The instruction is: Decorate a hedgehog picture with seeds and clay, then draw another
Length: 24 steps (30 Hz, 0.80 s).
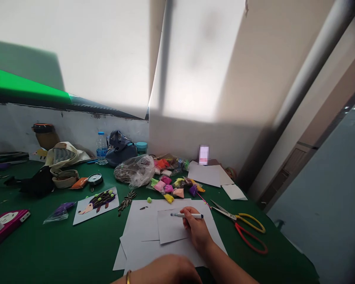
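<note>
My right hand is closed on a white pen with dark ends, held nearly level over a small white sheet. That sheet lies on larger sheets of paper. At the bottom edge, my left hand is blurred, its fingers out of sight, with a gold bangle on the wrist. A light green ball and dark seed-like bits rest on the paper's far side. Right of the paper lie scissors with one yellow and one red handle, blades apart.
Left of the paper is a hedgehog picture card beside a bunch of striped seeds. Bagged coloured clay and a clear plastic bag lie beyond. Farther back stand a water bottle, a blue bag and a phone.
</note>
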Available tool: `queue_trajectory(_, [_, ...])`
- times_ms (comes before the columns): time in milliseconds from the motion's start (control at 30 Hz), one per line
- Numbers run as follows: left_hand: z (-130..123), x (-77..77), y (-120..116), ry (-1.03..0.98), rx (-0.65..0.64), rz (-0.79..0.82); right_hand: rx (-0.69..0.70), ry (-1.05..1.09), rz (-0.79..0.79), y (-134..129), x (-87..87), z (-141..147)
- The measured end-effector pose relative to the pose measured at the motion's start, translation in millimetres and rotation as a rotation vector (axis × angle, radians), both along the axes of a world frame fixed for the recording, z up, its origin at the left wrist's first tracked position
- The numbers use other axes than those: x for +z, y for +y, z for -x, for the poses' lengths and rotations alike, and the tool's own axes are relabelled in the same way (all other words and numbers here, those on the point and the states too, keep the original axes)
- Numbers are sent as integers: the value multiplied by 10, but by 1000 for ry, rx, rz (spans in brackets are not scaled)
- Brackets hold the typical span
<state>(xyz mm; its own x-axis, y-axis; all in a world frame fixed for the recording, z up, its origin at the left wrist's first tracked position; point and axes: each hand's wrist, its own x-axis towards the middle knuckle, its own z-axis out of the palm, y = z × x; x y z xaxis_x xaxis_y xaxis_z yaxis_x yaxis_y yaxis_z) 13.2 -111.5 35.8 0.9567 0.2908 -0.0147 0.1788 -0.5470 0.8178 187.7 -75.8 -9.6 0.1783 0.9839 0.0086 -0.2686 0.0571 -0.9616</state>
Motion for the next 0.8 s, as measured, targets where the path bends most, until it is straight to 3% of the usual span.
queue_trajectory(67, [18,83,164,-37,455,-256,15,-34,-22,-23,12,7])
queue_trajectory(133, [51,87,364,-49,729,-498,43,-69,-26,-48,26,23])
queue_trajectory(167, [69,61,460,-44,759,-584,55,-80,-24,-58,29,35])
queue_trajectory(300, [108,-117,706,110,596,-779,57,-62,-15,-58,22,95])
queue_trajectory(367, [98,-167,725,144,552,-846,37,-19,-5,-35,25,143])
queue_trajectory(467, [66,-114,677,133,553,-868,16,58,0,19,75,255])
queue_trajectory(567, [135,19,660,113,578,-816,45,65,-19,89,195,308])
queue_trajectory(633, [325,73,716,104,595,-733,8,74,-34,141,319,188])
queue_trajectory(700, [628,72,819,164,694,-585,-212,162,-60,186,460,-96])
queue_trajectory(800, [1060,23,958,226,831,-355,-326,187,-116,216,598,-613])
